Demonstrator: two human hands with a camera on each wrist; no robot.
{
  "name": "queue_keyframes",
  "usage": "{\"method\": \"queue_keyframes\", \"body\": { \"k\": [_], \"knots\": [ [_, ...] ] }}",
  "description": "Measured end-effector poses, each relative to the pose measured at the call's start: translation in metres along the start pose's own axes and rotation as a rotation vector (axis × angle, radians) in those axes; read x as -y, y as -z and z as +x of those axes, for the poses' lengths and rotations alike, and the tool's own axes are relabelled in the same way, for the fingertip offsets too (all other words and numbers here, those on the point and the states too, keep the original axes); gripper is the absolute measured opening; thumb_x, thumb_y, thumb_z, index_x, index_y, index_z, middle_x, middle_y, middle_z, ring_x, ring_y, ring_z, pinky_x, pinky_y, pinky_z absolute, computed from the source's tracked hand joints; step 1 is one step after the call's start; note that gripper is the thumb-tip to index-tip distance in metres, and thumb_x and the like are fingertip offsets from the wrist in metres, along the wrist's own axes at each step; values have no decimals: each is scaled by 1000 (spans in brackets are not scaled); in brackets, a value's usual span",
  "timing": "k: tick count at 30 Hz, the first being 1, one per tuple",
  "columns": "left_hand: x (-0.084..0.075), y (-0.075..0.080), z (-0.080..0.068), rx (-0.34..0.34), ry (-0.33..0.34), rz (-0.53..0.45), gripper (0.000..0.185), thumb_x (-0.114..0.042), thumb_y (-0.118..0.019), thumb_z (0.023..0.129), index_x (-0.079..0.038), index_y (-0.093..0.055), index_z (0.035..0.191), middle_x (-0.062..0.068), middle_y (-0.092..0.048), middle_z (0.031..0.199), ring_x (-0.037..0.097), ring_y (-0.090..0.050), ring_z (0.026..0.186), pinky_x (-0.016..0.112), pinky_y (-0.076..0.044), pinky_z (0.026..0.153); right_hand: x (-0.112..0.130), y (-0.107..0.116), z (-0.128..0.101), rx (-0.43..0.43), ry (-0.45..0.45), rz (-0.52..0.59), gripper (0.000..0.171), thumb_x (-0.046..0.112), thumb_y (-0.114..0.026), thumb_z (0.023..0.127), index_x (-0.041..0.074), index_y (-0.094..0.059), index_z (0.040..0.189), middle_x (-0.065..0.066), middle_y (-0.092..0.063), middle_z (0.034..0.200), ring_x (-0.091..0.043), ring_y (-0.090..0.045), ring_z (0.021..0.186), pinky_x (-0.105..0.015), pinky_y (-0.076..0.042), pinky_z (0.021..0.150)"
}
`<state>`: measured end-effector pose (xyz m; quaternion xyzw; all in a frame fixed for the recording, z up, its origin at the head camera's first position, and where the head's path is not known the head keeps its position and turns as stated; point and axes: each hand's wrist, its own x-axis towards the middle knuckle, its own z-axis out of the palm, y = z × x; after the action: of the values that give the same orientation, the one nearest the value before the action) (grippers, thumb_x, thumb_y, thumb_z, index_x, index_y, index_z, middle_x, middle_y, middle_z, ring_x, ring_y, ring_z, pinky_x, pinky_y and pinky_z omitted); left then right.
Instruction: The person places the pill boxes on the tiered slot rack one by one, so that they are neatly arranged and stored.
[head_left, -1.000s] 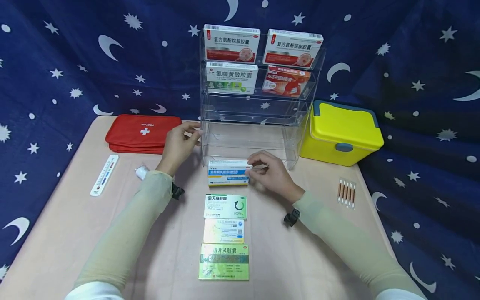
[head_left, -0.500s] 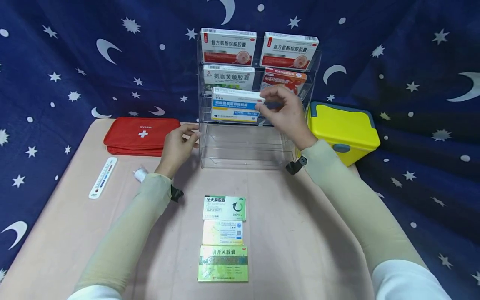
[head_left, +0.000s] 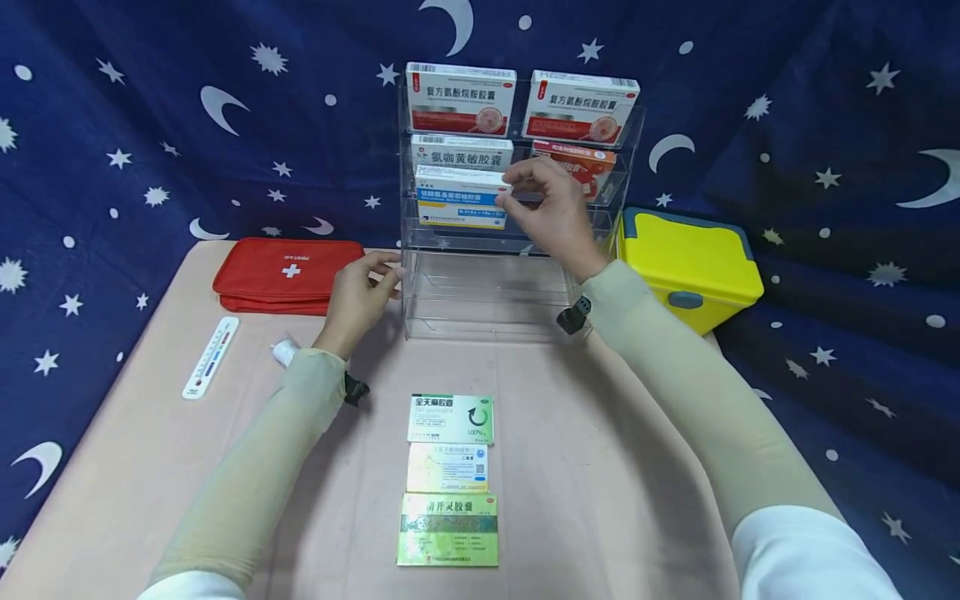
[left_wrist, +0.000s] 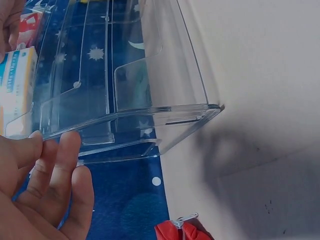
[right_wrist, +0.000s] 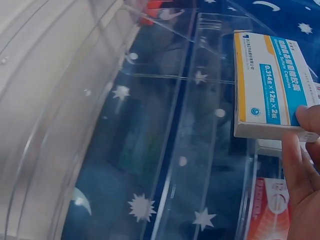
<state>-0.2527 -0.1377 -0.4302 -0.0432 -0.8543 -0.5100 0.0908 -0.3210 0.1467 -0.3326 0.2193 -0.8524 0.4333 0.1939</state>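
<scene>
My right hand (head_left: 551,212) pinches the right end of a white, blue and yellow medicine box (head_left: 459,200) between thumb and fingers. The box stands up in front of the third tier of a clear stepped display rack (head_left: 487,312), overlapping the lower part of the box behind it. In the right wrist view, the printed front of the medicine box (right_wrist: 272,82) shows, with the thumb over its edge. My left hand (head_left: 360,300) holds the rack's left side edge with its fingertips; in the left wrist view, thumb and fingers of the left hand (left_wrist: 50,175) meet at that clear edge.
Two red-white boxes (head_left: 461,100) fill the top tier; a white-green box (head_left: 457,152) and a red box (head_left: 592,171) stand below. Three boxes (head_left: 450,421) lie in a column in front. Around are a red first-aid pouch (head_left: 288,275), thermometer (head_left: 211,358), and yellow case (head_left: 686,267).
My right hand has lifted the white, blue and yellow medicine box from the table up to the rack, then shifted it slightly left. The left hand has stayed at the rack's side.
</scene>
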Motion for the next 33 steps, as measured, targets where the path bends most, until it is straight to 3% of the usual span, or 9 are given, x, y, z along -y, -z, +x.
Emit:
{"method": "queue_keyframes", "body": {
  "k": [6,16,33],
  "knots": [
    [0,-1,0,8,2,7,30,-19,-70,99,-11,-68,128,10,-70,100,29,-73,74,32,-54,66,-4,-7,-4,52,45,-34,22,13,-80,89,11,-71,110,5,-63,112,-5,-67,100,-25,-52,90],
    [1,-1,0,2,-6,3,30,-20,-70,99,-10,-69,127,9,-71,98,22,-73,70,29,-53,64,-10,-14,-3,78,131,-19,20,7,-80,88,5,-71,106,0,-65,109,-13,-69,98,-28,-54,87],
    [1,-2,0,-4,-5,0,28,-18,-70,99,-10,-69,126,10,-70,99,23,-73,70,28,-53,63,-18,-14,-10,88,70,-58,22,14,-82,87,10,-72,106,3,-65,111,-10,-69,93,-38,-55,87]
  ]
}}
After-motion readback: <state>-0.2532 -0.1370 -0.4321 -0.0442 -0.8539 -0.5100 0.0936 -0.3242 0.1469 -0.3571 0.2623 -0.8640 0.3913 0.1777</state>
